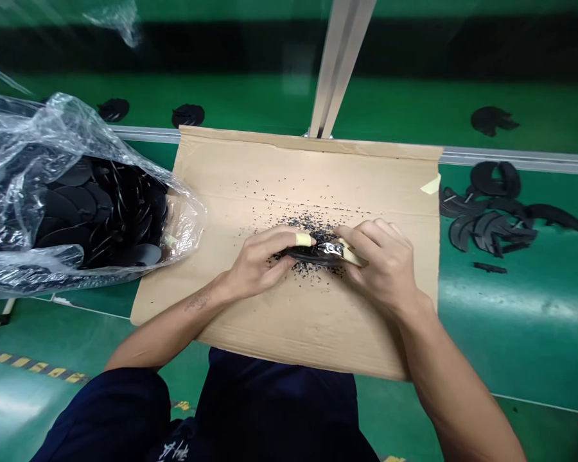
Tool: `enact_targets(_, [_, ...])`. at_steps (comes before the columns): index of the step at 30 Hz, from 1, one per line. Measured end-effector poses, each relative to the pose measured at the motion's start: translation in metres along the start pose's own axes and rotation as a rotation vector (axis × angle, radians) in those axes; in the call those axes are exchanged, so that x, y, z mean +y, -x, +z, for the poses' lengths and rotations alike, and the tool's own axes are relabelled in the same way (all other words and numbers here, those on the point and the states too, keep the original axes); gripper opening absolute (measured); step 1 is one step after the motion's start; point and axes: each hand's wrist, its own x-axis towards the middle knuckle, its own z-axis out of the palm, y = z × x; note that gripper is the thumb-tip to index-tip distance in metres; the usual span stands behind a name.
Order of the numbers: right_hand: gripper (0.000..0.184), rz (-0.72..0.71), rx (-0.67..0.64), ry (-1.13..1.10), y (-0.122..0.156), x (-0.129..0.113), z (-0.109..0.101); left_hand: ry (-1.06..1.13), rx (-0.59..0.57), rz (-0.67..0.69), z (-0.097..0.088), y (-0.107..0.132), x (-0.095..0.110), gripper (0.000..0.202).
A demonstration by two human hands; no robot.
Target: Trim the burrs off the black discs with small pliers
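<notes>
My left hand point(270, 255) pinches a thin black plastic part point(315, 258) between thumb and forefinger; yellow tape wraps the forefinger. In my right hand point(383, 260) is a pair of nippers point(332, 248), its metal jaws lying against the upper edge of that part. The fingers are closed around the handles, which they mostly hide. Both hands are over a cardboard sheet point(270, 327). Many tiny black clippings point(313, 221) are scattered on the cardboard around the part. Whether the jaws are closed on any of the plastic, I cannot tell.
At the left lies a clear plastic bag point(67, 122) full of black curved parts point(77, 199). More black pieces point(486, 231) are piled on the green table point(534, 359) to the right. A metal post point(340, 70) rises behind the cardboard's back edge.
</notes>
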Motion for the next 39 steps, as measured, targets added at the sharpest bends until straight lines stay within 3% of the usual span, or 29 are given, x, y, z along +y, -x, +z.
enact_targets(18, [0.019,-0.033,0.02,0.274,0.0,-0.014,-0.005,0.086,0.074,-0.041,0.005,0.004,0.001,0.026])
enact_targets(22, [0.019,0.005,0.03,0.198,0.002,-0.016,-0.001,0.105,0.082,-0.043,0.006,0.005,0.002,0.027])
enact_targets(27, [0.022,0.088,0.041,-0.113,0.003,-0.01,-0.001,0.091,0.083,-0.02,0.006,0.004,0.003,0.027])
enact_targets(33, [0.019,0.107,0.01,0.083,0.001,-0.004,0.0,0.054,0.002,-0.013,0.006,0.003,0.001,0.031])
enact_targets(36, [0.022,0.116,-0.029,0.069,0.001,-0.004,0.003,0.025,-0.057,-0.042,0.006,0.003,0.0,0.028])
enact_targets(39, [0.024,0.165,-0.012,0.016,0.001,-0.002,0.003,0.064,-0.04,-0.154,0.005,0.004,0.0,0.019])
